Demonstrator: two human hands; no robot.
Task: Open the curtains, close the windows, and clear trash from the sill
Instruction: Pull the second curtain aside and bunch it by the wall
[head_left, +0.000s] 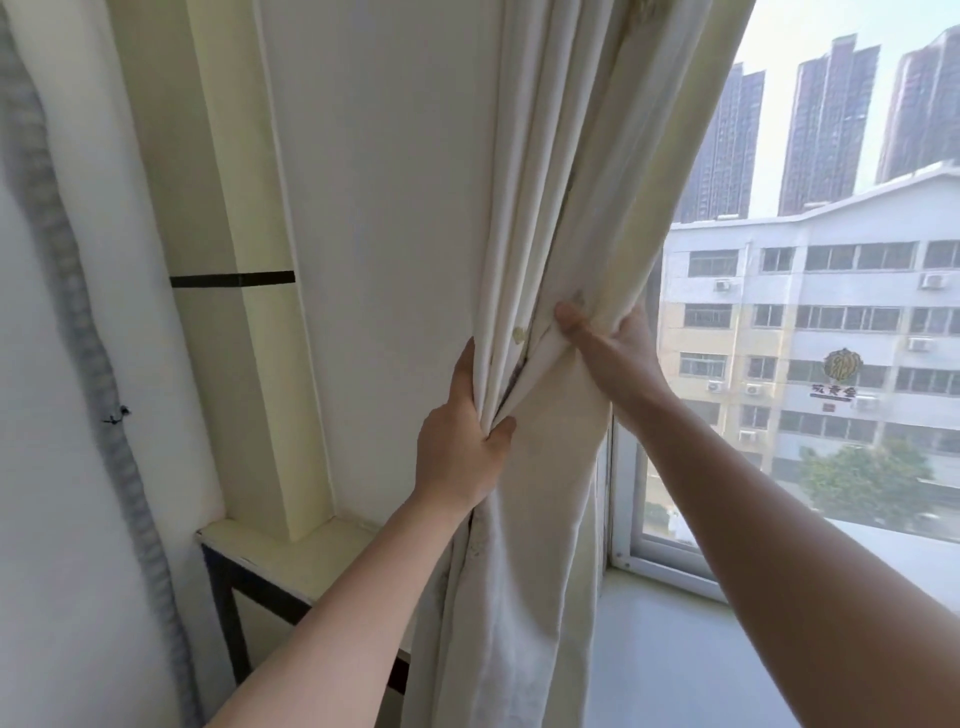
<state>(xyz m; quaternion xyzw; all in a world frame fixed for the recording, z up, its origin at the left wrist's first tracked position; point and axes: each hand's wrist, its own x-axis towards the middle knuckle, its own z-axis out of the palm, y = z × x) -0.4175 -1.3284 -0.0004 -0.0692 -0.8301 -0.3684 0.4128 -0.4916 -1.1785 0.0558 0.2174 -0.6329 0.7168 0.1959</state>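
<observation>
Cream curtain (550, 171) is bunched up at the left edge of the window (810, 332), beside the wall (389, 208). It's clamped by both hands: folds pinched low by the left hand (462, 441), gathered a bit higher by the right hand (608, 348). Probably best if the folds are squeezed tight and pushed toward the wall, not yanked down, so the sill (670, 654) gets fully uncovered.

Right hand (615, 358) fingers hidden behind curtain (550, 197); curtain top cropped.
</observation>
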